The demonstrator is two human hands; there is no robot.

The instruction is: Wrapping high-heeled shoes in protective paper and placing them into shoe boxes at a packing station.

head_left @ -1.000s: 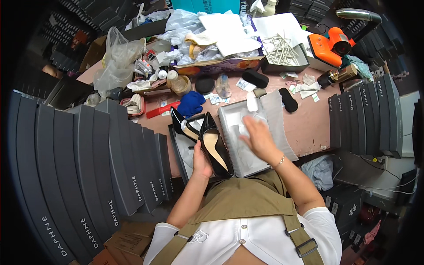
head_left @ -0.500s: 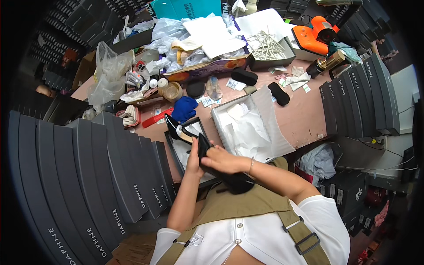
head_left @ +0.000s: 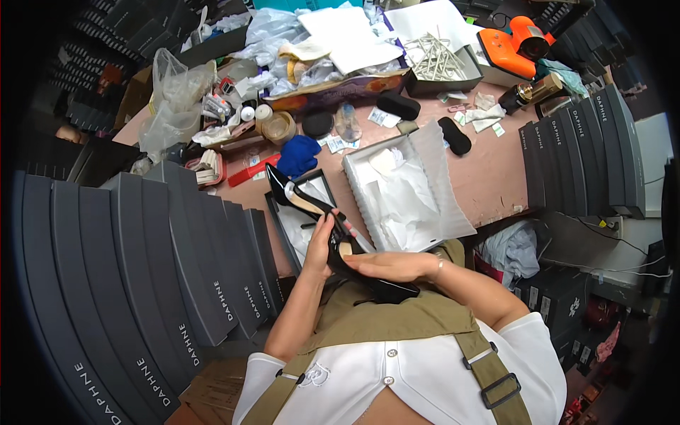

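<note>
Two glossy black high-heeled pumps are in front of my body. The upper pump [head_left: 278,190] points its toe toward the table and shows a beige insole. The lower pump [head_left: 389,291] lies slanted with its toe against my apron. My left hand [head_left: 320,246] is closed around the pumps where they meet, with fingertips showing on their right side. My right hand [head_left: 393,265] lies stretched out along the lower pump, its fingers at the shoe's opening. Beneath the pumps stands a narrow dark box [head_left: 289,230] with white paper inside.
An open shoe box [head_left: 353,185] with white tissue stands right of the pumps. A blue cloth [head_left: 298,156] lies beyond. Dark shoe boxes [head_left: 127,283] are stacked at left, more boxes [head_left: 567,159] at right. A tray of white sticks [head_left: 443,85] stands at the back.
My right hand has changed from a curled grip on the lower pump to lying flat along it. The lower pump has turned, showing its opening and insole. The view has shifted slightly.
</note>
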